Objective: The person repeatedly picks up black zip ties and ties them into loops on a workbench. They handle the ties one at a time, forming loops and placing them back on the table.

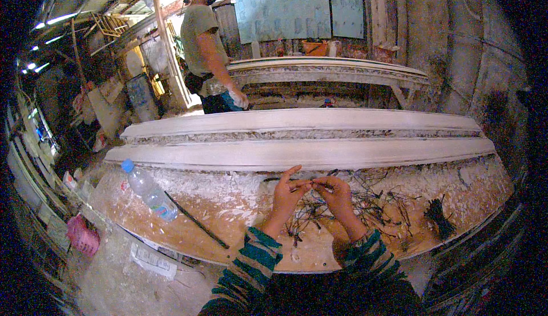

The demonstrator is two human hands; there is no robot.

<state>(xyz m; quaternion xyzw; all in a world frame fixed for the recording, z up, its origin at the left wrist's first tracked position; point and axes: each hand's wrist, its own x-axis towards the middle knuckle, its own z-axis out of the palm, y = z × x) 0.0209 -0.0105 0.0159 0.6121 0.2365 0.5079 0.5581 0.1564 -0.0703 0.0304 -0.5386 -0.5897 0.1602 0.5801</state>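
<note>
My left hand (285, 200) and my right hand (338, 201) meet above the near part of the workbench, thumbs and fingertips pinched close together. Between them seems to be a thin dark strand, mostly hidden by the fingers. The left index finger is raised. Under and around my right hand lies a tangle of loose dark strands (374, 206), wiry in look. To its right rests a thicker bundle of dark strands (438, 219). Just beyond my fingertips runs a long white moulded strip (297, 154).
A second white strip (297, 123) lies behind the first. On the left are a clear water bottle (149, 191) with a blue cap and a slim dark rod (197, 220). A masked person (204, 51) stands across the bench. A pink container (83, 236) sits lower left.
</note>
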